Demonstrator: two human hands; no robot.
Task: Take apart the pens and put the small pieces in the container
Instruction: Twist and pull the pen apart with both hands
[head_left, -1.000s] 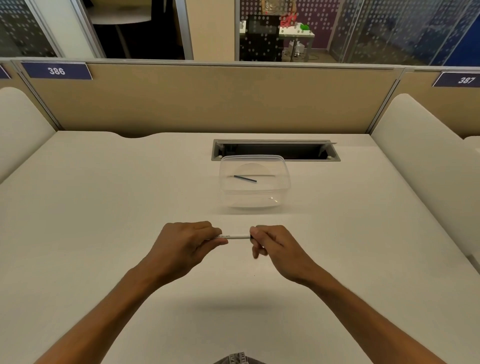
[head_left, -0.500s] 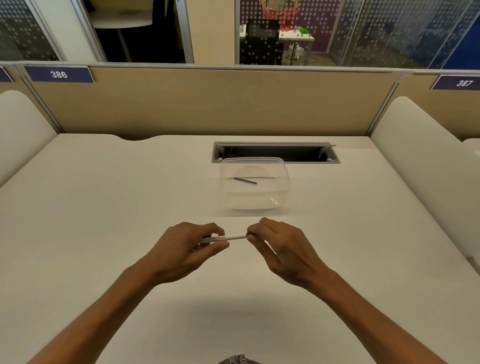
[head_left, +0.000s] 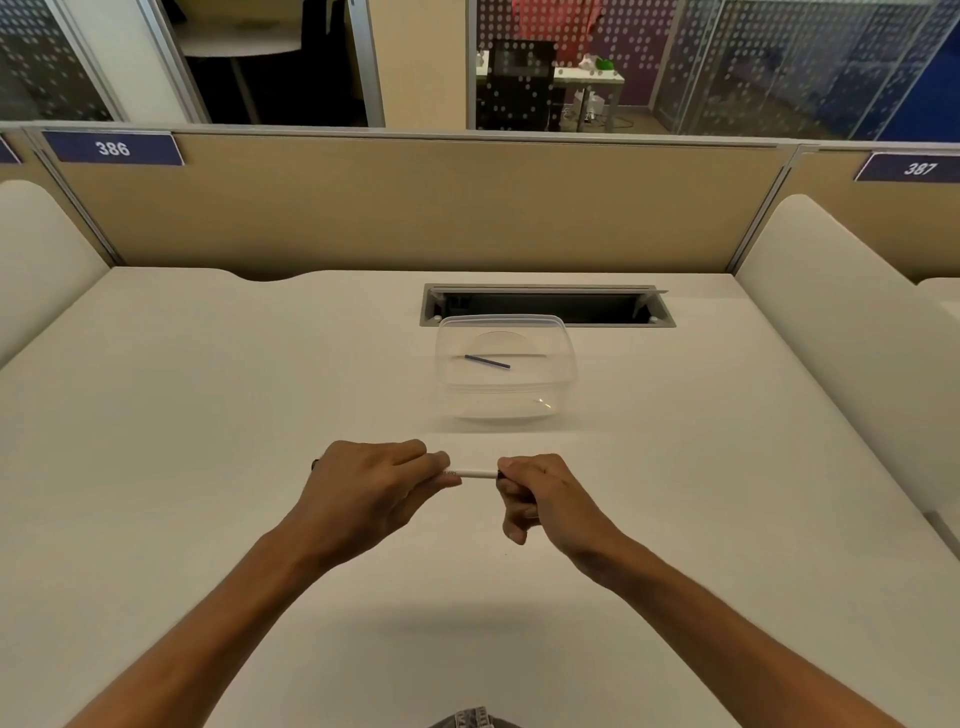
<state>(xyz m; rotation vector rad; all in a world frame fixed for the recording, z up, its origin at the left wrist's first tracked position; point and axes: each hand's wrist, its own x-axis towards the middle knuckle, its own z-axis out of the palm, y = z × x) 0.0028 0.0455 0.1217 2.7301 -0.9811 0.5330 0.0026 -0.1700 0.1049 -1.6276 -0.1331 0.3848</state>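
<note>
Item: pen (head_left: 475, 473), white barrel, held level above the surface (head_left: 208, 415), near the person's body and in front of the container.

Left hand (head_left: 371, 480): fingers and thumb curled round the pen's left end; a dark tip shows past the knuckles on the far left.

Right hand (head_left: 540, 493): thumb and forefinger pinching the pen's right end, where a dark piece sits; lower fingers loosely curled beneath.

Change: half a second ago the pen was tilted, with its left end lower; it now lies level and the right hand has turned over on its end. The pen remains in one piece. Judged: a twisting or pulling step is under way, with the right-end piece not yet freed.

Container (head_left: 563, 358): clear plastic tub, lid off, standing on the surface beyond the hands, just in front of a cable slot (head_left: 545, 306).

Contents: one thin dark rod (head_left: 487, 362), lying flat at a slight angle, likely an ink refill. Nothing else can be made out inside.
</note>
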